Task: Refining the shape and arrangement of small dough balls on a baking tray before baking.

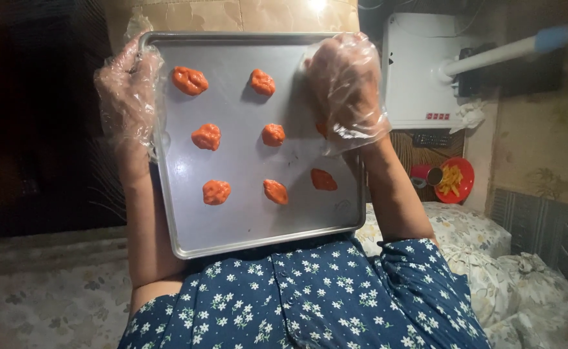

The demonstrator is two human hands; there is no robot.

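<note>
We see a silver baking tray [245,220] dotted with orange dough lumps [207,136]; gloved left hand [127,90] grips its edge, right hand [347,87] rests spread.

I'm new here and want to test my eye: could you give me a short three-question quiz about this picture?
1. How many orange dough lumps show fully on the metal baking tray?
2. True or false: both hands are bare.
3. Which hand covers part of a lump: A left hand, B right hand?

Key: 1. Seven fully, an eighth partly hidden. 2. False, both wear clear plastic gloves. 3. B.
</note>
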